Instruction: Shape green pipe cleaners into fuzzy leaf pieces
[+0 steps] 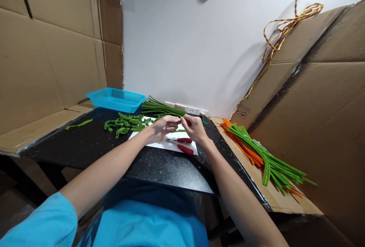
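Note:
My left hand and my right hand meet fingertip to fingertip above a white sheet. Both are closed in a pinch; a small dark bit shows between the fingertips, too small to name. Just below them, pliers with red handles lie on the sheet. A short green strip shows under my hands. Left of my left hand is a pile of bent and looped green pipe cleaners. Behind my hands lies a bundle of straight dark green pipe cleaners.
A blue plastic basket stands at the back left of the black table. One green strip lies at the left. Light green and orange pipe cleaners lie on cardboard at the right. Cardboard walls flank both sides; a power strip sits behind.

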A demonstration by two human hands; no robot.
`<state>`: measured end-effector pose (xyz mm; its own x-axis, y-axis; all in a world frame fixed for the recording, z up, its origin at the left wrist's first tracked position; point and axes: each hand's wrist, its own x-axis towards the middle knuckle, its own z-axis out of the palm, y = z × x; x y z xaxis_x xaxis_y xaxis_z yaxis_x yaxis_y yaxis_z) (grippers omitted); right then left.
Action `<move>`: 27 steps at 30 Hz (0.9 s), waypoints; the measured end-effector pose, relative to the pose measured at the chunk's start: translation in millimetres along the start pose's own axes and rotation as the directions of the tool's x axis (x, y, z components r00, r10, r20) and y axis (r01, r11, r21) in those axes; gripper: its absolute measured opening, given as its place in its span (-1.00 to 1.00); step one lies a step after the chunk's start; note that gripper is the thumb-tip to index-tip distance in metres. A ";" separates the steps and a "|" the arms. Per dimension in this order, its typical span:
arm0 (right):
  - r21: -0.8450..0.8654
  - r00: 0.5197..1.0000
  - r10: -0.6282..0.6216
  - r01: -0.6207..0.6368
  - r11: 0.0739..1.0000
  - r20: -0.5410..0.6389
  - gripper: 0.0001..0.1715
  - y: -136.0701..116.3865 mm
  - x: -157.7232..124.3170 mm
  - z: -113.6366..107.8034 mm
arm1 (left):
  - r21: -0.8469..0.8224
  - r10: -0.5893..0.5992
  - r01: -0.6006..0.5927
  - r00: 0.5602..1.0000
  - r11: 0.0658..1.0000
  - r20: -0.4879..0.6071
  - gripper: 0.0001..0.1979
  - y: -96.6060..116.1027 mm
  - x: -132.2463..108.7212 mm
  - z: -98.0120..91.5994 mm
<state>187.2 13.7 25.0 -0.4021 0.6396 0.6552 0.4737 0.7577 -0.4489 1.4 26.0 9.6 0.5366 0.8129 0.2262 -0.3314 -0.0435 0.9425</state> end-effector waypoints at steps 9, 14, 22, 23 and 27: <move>0.091 0.995 0.053 -0.045 0.995 -0.090 -0.58 -7.5 2.3 4.6 | 0.050 0.036 -0.037 0.999 0.998 0.027 -0.67 8.0 -1.2 1.9; 0.161 0.984 0.115 -0.093 0.983 -0.133 -0.55 -5.1 5.6 8.4 | 0.123 0.164 -0.159 0.986 0.980 -0.031 -0.64 0.8 2.2 5.0; 0.241 0.964 0.229 -0.192 0.951 -0.134 -0.59 12.2 5.6 20.6 | 0.436 0.335 -0.244 0.931 0.866 -0.145 -0.76 -3.9 10.7 5.6; 0.245 0.962 0.242 -0.207 0.947 -0.123 -0.60 15.9 5.1 23.3 | 0.479 0.358 -0.246 0.921 0.842 -0.156 -0.78 -4.3 11.3 5.9; 0.213 0.967 0.247 -0.228 0.950 -0.067 -0.62 27.5 4.2 24.9 | 0.611 0.443 -0.254 0.879 0.750 -0.178 -0.88 -5.2 10.2 8.8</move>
<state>179.1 40.4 0.3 -0.2190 0.7966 0.5634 0.3749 0.6019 -0.7052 15.4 29.3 9.2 0.1863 0.7983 0.5727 0.0893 -0.5942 0.7993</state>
